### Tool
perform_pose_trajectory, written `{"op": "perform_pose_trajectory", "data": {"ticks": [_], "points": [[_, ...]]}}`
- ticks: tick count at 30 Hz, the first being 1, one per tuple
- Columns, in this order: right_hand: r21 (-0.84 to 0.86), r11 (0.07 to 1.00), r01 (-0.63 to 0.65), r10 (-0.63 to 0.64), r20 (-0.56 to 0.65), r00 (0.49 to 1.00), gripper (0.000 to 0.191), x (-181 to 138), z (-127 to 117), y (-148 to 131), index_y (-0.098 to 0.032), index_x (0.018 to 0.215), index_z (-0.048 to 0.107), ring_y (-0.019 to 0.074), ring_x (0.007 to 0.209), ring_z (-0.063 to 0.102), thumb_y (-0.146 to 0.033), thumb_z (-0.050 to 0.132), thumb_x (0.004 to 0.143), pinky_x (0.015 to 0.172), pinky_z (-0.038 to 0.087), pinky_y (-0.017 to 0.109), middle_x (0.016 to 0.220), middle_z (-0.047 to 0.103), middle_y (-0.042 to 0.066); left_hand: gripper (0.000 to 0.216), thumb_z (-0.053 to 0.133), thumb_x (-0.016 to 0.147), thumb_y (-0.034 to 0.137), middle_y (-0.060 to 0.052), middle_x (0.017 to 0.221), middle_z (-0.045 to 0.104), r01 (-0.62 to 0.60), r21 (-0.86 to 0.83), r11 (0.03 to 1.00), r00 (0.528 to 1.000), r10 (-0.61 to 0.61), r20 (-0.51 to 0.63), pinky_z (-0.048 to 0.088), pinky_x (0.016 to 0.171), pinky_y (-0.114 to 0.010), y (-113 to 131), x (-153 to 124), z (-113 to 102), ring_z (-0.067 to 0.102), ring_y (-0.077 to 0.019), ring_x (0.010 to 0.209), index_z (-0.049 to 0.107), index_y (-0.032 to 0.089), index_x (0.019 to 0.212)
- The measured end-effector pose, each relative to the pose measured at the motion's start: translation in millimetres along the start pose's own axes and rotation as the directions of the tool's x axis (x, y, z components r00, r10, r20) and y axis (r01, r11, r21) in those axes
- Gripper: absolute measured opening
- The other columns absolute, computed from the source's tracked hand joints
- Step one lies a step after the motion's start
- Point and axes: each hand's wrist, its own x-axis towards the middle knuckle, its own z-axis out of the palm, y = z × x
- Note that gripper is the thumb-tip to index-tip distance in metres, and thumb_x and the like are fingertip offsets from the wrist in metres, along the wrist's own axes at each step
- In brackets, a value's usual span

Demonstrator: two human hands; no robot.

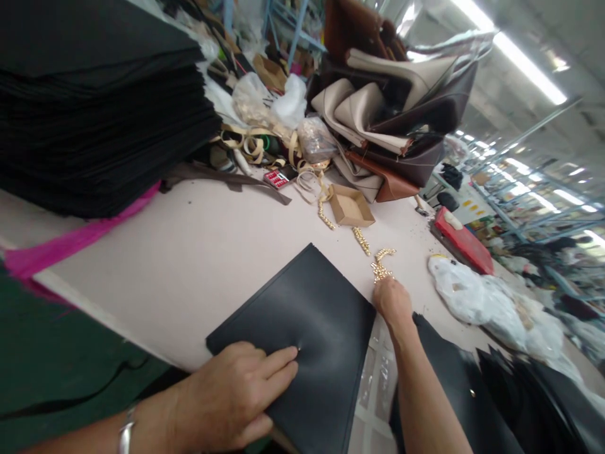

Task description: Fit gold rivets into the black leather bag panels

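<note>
A black leather-like panel point(326, 315) lies at an angle in front of me, with a small gold stud point(299, 349) in its surface. My left hand point(241, 384) is closed over the panel's near left edge, two fingers stretched across the top beside the stud. Beyond the panel's right corner, my right hand point(392, 299) is closed at a small heap of gold studs point(380, 270). Its fingertips are hidden, so I cannot see what they pinch. More gold pieces lie in a short row point(362, 241) and a curved strip point(326, 216) nearby.
A small cardboard box point(352, 207) stands behind the gold pieces. Tall black sheets point(99, 120) are stacked at left; brown bags point(392, 113) pile up behind. More black panels point(454, 372), one with a gold stud, and white plastic bags point(477, 299) lie at right.
</note>
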Motion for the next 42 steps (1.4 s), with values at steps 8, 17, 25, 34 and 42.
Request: {"op": "perform_pose_trajectory", "data": {"ticks": [8,17,25,34,42], "points": [[0.612,0.784,0.109,-0.252,0.152,0.956,0.041,-96.3,-12.5,-29.9,-0.015,0.107,0.064,0.0191,0.073,0.068,-0.05,0.048,0.094,0.07,0.054,0.031,0.085,0.071,0.007,0.044,0.065,0.08,0.036,-0.012,0.115,0.068,-0.044,0.015,0.999,0.995,0.045,-0.091,0.046,0.057,-0.033,0.1,-1.4,4.0,0.065,-0.02,0.067,0.058,0.017,0.12],[0.725,0.679,0.115,-0.398,0.232,0.888,0.027,-167.6,-13.5,-70.2,-0.02,0.096,0.072,0.0183,0.068,0.064,-0.043,0.058,0.09,0.065,0.048,0.029,0.076,0.07,0.002,0.043,0.067,0.08,0.04,-0.007,0.103,0.068,-0.054,0.063,0.997,0.991,0.061,-0.115,0.043,0.054,-0.036,1.5,-1.7,6.0,0.062,-0.0209,0.066,0.058,0.017,0.115],[0.584,0.78,0.226,-0.431,0.238,0.87,0.017,-163.1,-30.4,-85.8,-0.023,0.088,0.071,0.0206,0.077,0.067,-0.029,0.055,0.088,0.071,0.046,0.029,0.083,0.073,0.002,0.038,0.066,0.081,0.04,-0.006,0.1,0.067,-0.054,0.06,0.997,0.991,0.061,-0.122,0.041,0.055,-0.035,1.1,-1.7,2.7,0.062,-0.0192,0.068,0.059,0.016,0.109],[0.471,0.856,0.212,-0.412,0.375,0.83,0.016,-149.8,-40.3,-96.5,-0.023,0.077,0.069,0.0184,0.065,0.063,-0.023,0.054,0.085,0.062,0.04,0.029,0.07,0.07,0.001,0.041,0.067,0.081,0.041,-0.005,0.107,0.066,-0.051,0.034,0.998,0.995,0.054,-0.085,0.045,0.055,-0.038,1.3,-0.8,3.7,0.061,-0.0205,0.07,0.059,0.016,0.112],[0.466,0.874,0.141,-0.405,0.536,0.741,0.006,-123.3,-36.8,-96.7,-0.021,0.073,0.064,0.0137,0.051,0.059,-0.019,0.061,0.078,0.05,0.035,0.023,0.054,0.064,-0.001,0.05,0.065,0.083,0.04,-0.009,0.119,0.066,-0.045,-0.006,0.999,0.999,0.045,-0.023,0.046,0.057,-0.038,-0.6,-1.4,-1.0,0.063,-0.0209,0.071,0.056,0.015,0.125]]}}
